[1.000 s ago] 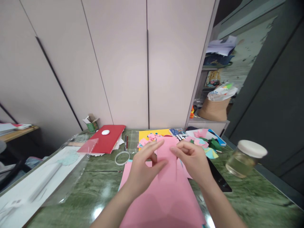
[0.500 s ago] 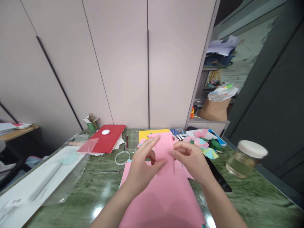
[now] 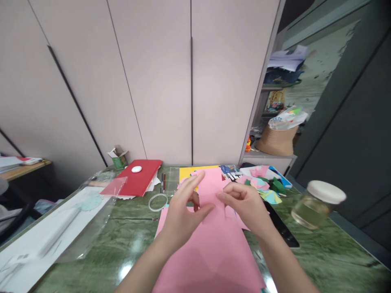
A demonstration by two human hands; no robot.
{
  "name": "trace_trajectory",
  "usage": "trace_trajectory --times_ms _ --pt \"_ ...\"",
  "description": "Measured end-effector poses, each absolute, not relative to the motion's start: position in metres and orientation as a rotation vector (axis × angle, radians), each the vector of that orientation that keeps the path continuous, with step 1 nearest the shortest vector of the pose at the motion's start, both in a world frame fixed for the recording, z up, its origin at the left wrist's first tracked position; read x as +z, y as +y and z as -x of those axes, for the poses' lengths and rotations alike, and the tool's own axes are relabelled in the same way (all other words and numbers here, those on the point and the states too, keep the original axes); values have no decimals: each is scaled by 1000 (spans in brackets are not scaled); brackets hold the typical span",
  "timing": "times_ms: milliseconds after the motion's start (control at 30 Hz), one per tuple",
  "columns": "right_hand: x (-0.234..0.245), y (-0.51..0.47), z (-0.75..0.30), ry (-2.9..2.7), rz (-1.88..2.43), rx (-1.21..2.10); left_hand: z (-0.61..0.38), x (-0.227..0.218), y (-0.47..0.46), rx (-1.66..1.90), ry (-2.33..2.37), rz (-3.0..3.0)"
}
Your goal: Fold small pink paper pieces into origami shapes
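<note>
Both my hands hold a small pink paper piece point(image 3: 211, 191) up above the green marble table point(image 3: 128, 240). My left hand point(image 3: 183, 215) pinches its left side between thumb and fingers, index finger stretched upward. Closed fingers of my right hand point(image 3: 247, 205) grip its right side. Below them a large pink paper sheet point(image 3: 210, 256) lies flat on the table, running toward me.
A glass jar with a white lid point(image 3: 317, 203) stands at the right. Coloured paper scraps point(image 3: 262, 185), a yellow sheet point(image 3: 189, 171), a red folder point(image 3: 136, 181), a tape ring point(image 3: 158, 202), a dark phone point(image 3: 279, 228) and a clear plastic sleeve point(image 3: 61, 224) lie around.
The small pink piece has been lifted a little higher and shifted slightly in my fingers. My hands stay in nearly the same place.
</note>
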State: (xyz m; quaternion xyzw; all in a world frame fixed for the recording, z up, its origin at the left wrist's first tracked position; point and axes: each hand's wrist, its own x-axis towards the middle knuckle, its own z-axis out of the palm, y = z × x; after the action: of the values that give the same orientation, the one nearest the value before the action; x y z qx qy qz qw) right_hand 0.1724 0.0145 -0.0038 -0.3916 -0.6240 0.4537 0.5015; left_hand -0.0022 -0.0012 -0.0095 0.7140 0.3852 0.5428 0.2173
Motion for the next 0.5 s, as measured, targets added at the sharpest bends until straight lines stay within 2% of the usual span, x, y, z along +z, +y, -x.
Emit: trace_trajectory --times_ms 500 --pt "-3 11 -170 -1492 922 1032 1 -6 -3 1452 1026 -1987"
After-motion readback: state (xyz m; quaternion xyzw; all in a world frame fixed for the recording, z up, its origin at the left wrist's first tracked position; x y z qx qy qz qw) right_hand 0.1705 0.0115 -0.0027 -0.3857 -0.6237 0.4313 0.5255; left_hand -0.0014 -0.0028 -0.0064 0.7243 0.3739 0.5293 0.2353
